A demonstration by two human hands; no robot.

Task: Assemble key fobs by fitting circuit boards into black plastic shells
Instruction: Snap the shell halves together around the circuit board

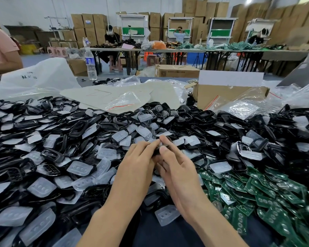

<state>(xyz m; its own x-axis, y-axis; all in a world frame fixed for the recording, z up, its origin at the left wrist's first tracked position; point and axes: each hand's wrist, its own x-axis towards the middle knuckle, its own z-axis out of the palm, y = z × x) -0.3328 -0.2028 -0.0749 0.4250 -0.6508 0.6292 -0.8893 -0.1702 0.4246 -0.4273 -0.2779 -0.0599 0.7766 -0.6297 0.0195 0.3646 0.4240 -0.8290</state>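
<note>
1. Cartons are stacked along the far wall at the top of the frame, with other work tables in front of them; the near table (84, 82) is almost buried under parts.
2. A heap of black shells (78, 125) is spread over the left and centre, mixed with translucent button pads (79, 168); green circuit boards (257, 193) are piled at the lower right.
3. At the centre, a small dark piece, taken to be a held shell (156, 152), is kept between both hands just above the heap; most of it is hidden.
4. The left hand (137, 157) is curled round it from the left. The right hand (175, 163) is pinched on its right edge with thumb and forefinger, the other fingers lying fairly straight.
5. Whether a board is already seated inside cannot be told.
6. The held shell is judged light, stiff and glossy, so likely to slip; it is best gripped by the outer rim, with the cavity left free.
7. The circuit boards are judged thin, rigid and easily damaged on their faces, so they are best taken by the edges.
</note>
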